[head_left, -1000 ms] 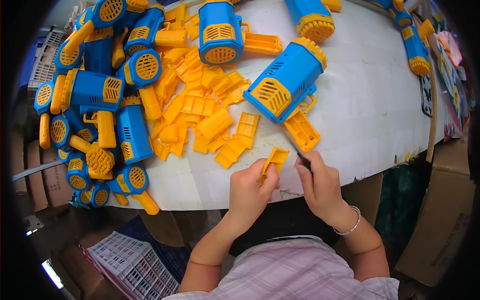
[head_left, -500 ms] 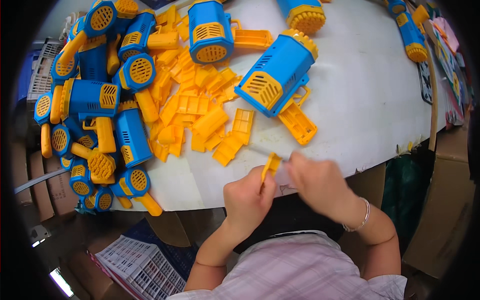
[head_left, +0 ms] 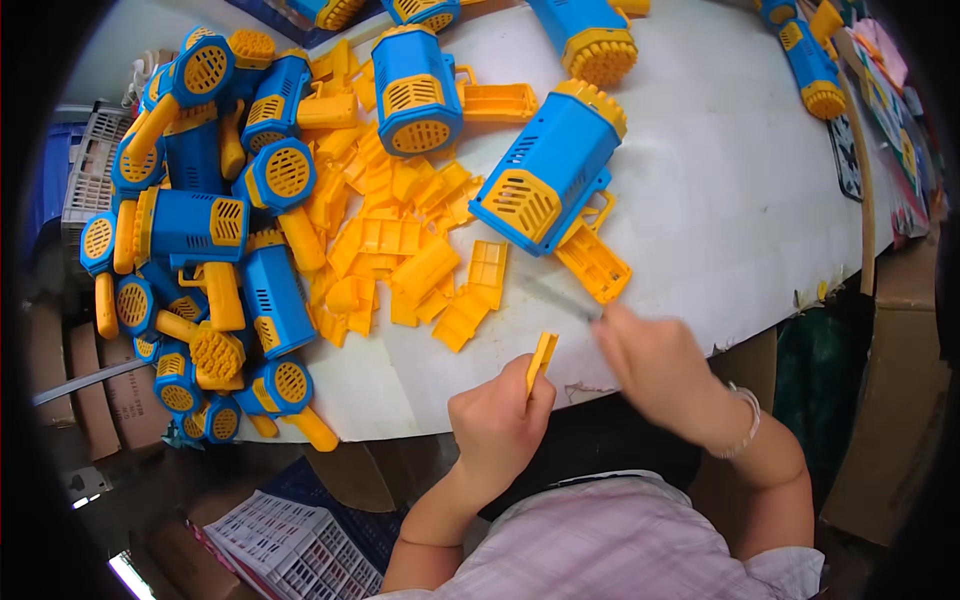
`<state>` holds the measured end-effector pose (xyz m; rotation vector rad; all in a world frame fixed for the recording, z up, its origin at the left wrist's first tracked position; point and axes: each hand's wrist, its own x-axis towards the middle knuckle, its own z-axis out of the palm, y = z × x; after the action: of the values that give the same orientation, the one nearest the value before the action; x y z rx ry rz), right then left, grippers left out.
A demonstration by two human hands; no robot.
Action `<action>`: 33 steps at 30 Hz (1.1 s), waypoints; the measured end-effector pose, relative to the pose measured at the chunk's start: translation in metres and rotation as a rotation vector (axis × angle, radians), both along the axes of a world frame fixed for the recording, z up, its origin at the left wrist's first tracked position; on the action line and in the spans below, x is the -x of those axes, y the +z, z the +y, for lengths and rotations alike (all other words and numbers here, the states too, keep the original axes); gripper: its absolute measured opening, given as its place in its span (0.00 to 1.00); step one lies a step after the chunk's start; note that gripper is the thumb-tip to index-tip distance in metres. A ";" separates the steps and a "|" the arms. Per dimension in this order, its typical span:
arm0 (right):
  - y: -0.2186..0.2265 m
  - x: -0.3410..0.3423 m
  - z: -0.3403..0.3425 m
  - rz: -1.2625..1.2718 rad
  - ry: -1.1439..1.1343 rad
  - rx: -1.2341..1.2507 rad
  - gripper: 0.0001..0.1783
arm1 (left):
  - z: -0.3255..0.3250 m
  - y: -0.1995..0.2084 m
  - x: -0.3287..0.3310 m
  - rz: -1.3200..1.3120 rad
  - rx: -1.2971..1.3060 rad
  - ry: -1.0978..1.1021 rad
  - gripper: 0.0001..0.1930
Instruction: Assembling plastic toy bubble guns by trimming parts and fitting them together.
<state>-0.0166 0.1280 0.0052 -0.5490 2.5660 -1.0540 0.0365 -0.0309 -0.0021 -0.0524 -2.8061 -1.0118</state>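
Observation:
My left hand [head_left: 497, 425] is closed on a small yellow plastic cover [head_left: 542, 358], which stands up between thumb and fingers near the table's front edge. In my closed right hand [head_left: 662, 375] is a thin grey blade [head_left: 556, 297], apparently a knife. Motion smears it, and its grip is hidden in my fist. The blade points up and left, beyond the yellow cover and apart from it. Ahead of my hands lies a blue and yellow toy bubble gun [head_left: 550, 165], its hollow handle [head_left: 597, 265] facing up. Loose yellow covers [head_left: 420, 265] lie left of it.
Several blue and yellow toy guns [head_left: 195, 225] are stacked along the left of the white table [head_left: 720, 220]. Others lie at the back, one [head_left: 810, 65] at the far right beside a phone-like object [head_left: 846, 158]. White crates [head_left: 290, 540] and cardboard boxes [head_left: 895, 400] stand below.
The blade has swung off the yellow cover, and my right hand has moved slightly right. My left hand still holds the cover, now more upright. The whole view has shifted a little.

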 end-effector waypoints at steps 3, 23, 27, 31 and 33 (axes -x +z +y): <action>0.006 -0.007 -0.005 -0.040 0.100 0.038 0.10 | -0.001 0.000 0.008 0.023 0.015 -0.051 0.04; -0.010 -0.006 -0.004 0.037 0.091 0.072 0.09 | -0.001 0.003 0.008 -0.151 -0.136 0.020 0.02; -0.012 -0.007 0.002 0.119 0.121 -0.003 0.11 | -0.001 0.005 0.007 -0.156 -0.150 0.007 0.03; -0.016 0.004 0.001 0.184 0.090 -0.074 0.10 | -0.002 0.008 0.009 -0.148 -0.123 0.023 0.03; 0.008 -0.008 -0.003 0.030 0.093 0.067 0.10 | -0.001 0.009 0.008 -0.167 -0.153 0.030 0.04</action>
<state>-0.0083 0.1249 0.0129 -0.6988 2.5118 -1.1103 0.0287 -0.0318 0.0068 0.0968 -2.8547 -1.2747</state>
